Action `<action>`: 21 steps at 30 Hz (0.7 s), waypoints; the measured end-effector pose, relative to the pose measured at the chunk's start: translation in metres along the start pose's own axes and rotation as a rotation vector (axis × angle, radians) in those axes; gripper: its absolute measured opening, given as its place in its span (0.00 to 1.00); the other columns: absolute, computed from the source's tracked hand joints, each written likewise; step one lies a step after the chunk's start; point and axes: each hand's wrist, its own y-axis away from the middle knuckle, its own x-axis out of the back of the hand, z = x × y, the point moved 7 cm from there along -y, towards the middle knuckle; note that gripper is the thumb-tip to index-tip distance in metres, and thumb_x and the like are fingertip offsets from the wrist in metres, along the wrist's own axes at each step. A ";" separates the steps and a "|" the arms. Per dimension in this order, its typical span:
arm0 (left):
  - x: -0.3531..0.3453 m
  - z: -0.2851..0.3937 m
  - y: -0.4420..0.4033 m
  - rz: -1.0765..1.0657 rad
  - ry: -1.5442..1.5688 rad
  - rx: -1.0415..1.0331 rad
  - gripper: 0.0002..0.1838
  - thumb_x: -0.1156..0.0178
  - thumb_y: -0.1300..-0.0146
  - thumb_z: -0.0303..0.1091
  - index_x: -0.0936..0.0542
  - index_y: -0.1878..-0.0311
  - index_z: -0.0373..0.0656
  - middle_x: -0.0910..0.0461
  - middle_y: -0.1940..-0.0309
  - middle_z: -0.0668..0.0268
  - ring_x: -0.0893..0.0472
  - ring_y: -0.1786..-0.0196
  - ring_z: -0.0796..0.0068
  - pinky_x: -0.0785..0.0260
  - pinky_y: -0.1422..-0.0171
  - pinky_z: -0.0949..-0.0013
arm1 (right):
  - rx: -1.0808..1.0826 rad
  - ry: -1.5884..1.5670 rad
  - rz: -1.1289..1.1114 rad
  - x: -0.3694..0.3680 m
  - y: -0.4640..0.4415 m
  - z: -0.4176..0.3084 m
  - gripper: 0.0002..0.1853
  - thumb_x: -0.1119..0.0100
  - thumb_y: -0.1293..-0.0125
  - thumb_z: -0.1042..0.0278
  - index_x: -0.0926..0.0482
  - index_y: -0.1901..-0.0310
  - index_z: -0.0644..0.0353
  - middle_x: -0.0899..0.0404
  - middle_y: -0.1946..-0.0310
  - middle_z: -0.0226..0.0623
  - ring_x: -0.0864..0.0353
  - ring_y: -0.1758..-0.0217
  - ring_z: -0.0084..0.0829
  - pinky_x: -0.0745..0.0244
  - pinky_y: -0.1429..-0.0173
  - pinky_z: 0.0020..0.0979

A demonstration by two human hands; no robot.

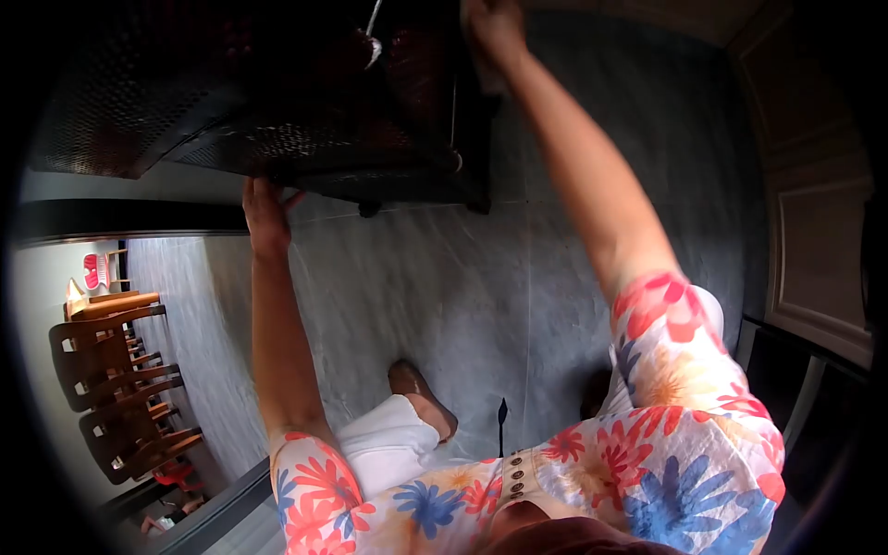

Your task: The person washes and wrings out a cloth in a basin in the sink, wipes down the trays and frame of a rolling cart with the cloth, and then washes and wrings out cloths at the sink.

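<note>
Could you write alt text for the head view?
A person in a floral shirt has the left hand at the near edge of a dark perforated unit and the blurred right hand near its right side, above a gray floor. Wooden chairs show at left.

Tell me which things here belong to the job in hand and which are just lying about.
Part of the job, it seems: dark perforated furniture piece; left hand, at its lower edge; right hand, blurred, its hold unclear.
Apparently just around: wooden chairs, off to the left; panelled woodwork, along the right side.
</note>
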 end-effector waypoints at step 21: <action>-0.015 0.003 0.003 -0.022 0.052 0.035 0.32 0.58 0.34 0.58 0.44 0.33 0.47 0.38 0.38 0.58 0.37 0.35 0.58 0.34 0.43 0.52 | 0.109 -0.734 -0.240 0.070 0.141 -0.140 0.08 0.46 0.35 0.67 0.26 0.62 0.63 0.26 0.72 0.25 0.30 0.69 0.14 0.32 0.65 0.20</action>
